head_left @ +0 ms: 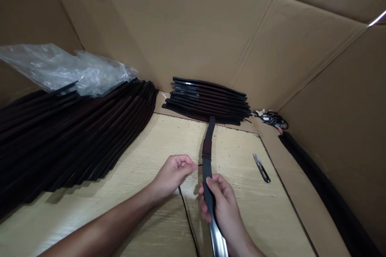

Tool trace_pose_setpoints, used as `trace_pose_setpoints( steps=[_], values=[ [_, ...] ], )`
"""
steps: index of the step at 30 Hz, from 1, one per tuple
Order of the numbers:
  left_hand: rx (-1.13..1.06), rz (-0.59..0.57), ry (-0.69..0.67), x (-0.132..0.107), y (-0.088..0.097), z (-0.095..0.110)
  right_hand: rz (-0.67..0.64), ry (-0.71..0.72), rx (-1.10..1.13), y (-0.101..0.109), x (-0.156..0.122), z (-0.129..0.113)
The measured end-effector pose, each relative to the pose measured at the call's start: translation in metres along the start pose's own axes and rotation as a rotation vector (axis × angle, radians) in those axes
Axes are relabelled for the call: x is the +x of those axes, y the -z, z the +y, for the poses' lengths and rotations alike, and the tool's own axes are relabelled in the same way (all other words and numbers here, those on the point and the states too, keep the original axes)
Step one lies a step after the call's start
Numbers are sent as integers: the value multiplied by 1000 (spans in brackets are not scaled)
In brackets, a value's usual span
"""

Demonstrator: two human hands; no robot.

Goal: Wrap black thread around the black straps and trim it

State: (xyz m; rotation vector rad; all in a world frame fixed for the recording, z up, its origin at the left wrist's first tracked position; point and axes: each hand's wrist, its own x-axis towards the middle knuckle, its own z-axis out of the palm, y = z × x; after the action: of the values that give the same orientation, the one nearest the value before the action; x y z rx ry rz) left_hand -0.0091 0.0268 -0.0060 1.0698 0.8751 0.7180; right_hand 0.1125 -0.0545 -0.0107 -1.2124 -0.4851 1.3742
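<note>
Two hands work one dark strip (pixel 207 160) above a pale wood-grain board (pixel 247 225);
right hand (pixel 223 200) closes around the strip, its top end reaching a back stack of like strips (pixel 205 100); left hand (pixel 173 174) pinches fingertips together just beside a thin black cord (pixel 187 217); one larger stack (pixel 75 136), one pair of thread snips (pixel 261 168), one clear plastic bag (pixel 60 70) lie near.

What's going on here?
A person is working at a pale board inside a large cardboard box. Their right hand holds a long dark strip with a brown band, and their left hand pinches at a thin black thread. A big pile of similar strips lies to the left, with a plastic bag on it. A smaller stack sits ahead, and small snips lie on the board.
</note>
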Motion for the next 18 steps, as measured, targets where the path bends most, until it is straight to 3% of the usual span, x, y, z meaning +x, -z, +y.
trace_pose_setpoints(
  steps=[11,15,18],
  values=[
    [-186,-72,-32,0,5,-4,-68,-40,-64,1,2,-15],
    [-169,-39,-44,0,3,-5,-31,41,-91,2,-1,-18],
    [-163,-12,-44,1,2,-6,-80,104,-158,2,-3,-17]
  ],
)
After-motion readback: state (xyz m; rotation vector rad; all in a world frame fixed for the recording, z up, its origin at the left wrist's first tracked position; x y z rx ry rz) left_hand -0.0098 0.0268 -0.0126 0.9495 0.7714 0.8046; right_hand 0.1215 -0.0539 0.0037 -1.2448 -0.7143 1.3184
